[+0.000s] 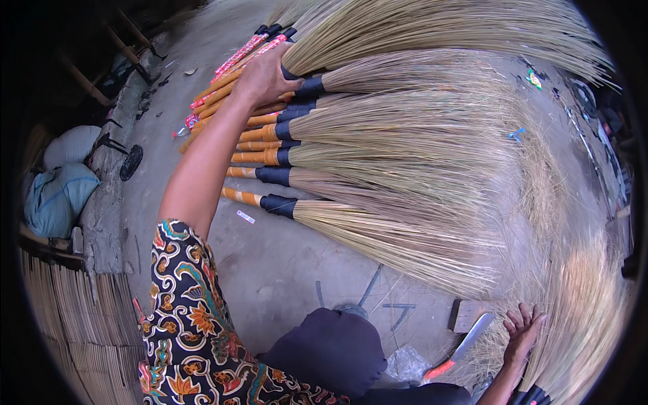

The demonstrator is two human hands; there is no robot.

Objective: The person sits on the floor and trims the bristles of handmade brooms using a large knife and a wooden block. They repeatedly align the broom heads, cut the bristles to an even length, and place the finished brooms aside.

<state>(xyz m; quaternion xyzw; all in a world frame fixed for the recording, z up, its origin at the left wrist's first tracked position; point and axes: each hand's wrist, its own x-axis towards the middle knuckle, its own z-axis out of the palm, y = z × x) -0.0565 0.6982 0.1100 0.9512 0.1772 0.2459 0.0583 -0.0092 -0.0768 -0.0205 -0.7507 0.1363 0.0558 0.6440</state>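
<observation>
My left hand (268, 75) reaches far forward and is closed around the black-bound neck of a grass broom (418, 34), whose long pale bristles fan out to the right. Beneath and nearer to me, several more brooms (391, 162) lie side by side on the floor, their orange-wrapped handles toward the left. At the lower right my right hand (523, 329) has its fingers spread, beside the bristles of another upright-looking bundle of brooms (574, 324). Whether the hand touches those bristles I cannot tell. A large knife (469, 343) with an orange handle lies next to it.
A wooden block (467, 314) sits by the knife's tip. Clear plastic (405, 364) lies by my knee, and loose straw (540, 182) litters the floor on the right. At the left are stuffed sacks (62, 199), a low concrete ledge (108, 202) and stacked thin sticks (81, 324).
</observation>
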